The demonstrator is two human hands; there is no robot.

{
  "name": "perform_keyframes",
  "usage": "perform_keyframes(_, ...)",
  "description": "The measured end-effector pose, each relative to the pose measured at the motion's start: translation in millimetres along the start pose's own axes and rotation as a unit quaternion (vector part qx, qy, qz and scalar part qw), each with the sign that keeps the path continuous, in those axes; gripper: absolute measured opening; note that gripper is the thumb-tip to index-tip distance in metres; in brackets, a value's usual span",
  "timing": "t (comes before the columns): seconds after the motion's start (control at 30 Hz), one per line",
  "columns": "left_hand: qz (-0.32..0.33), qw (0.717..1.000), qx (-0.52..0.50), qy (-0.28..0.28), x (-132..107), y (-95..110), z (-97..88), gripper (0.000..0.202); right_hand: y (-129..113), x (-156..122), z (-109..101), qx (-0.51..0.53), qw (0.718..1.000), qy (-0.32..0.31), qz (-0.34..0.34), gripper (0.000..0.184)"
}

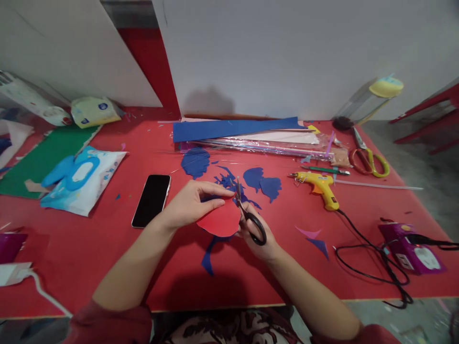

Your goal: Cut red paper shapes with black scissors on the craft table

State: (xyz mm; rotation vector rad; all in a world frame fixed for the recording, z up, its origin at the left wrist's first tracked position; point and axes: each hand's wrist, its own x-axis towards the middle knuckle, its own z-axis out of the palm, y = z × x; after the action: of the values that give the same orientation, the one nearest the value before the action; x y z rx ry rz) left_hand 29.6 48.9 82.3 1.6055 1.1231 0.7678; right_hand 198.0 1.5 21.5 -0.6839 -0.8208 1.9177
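My left hand (pixel 191 203) pinches the upper edge of a rounded red paper piece (pixel 220 219), with dark blue showing along its edges. My right hand (pixel 261 239) grips a pair of scissors with black handles (pixel 257 229). Their blades (pixel 238 192) point upward at the paper's right edge; whether they touch it is hard to tell. A blue strip (pixel 208 260) hangs or lies just below the red piece. Behind the hands are blue paper scraps (pixel 226 179), a rounded blue cut-out (pixel 195 162) and two smaller wavy-edged blue pieces (pixel 270 187).
A phone (pixel 151 200) and a wipes pack (pixel 86 179) lie left on the red table (pixel 107 248). Blue paper strips (pixel 233 129) lie at the back. On the right are a yellow glue gun (pixel 319 186), larger scissors (pixel 369 157) and a purple power box (pixel 412 248) with black cord.
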Motion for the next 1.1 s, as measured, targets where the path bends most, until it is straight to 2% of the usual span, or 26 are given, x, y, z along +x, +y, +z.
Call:
perform_keyframes(0.37, -0.010, 0.999, 0.037, -0.035, 0, 1, -13.6, 0.021, 3, 1, -1, -0.015, 0.999, 0.011, 0.029, 0.047)
perform_keyframes(0.6, 0.013, 0.996, 0.051, -0.067, -1, -1, -22.5, 0.022, 8, 0, -5, -0.009, 0.999, -0.033, 0.027, 0.043)
perform_keyframes(1.1, 0.007, 0.994, -0.002, -0.107, -2, -5, -33.8, 0.022, 6, 0, 3, -0.044, 0.997, -0.022, 0.051, 0.045)
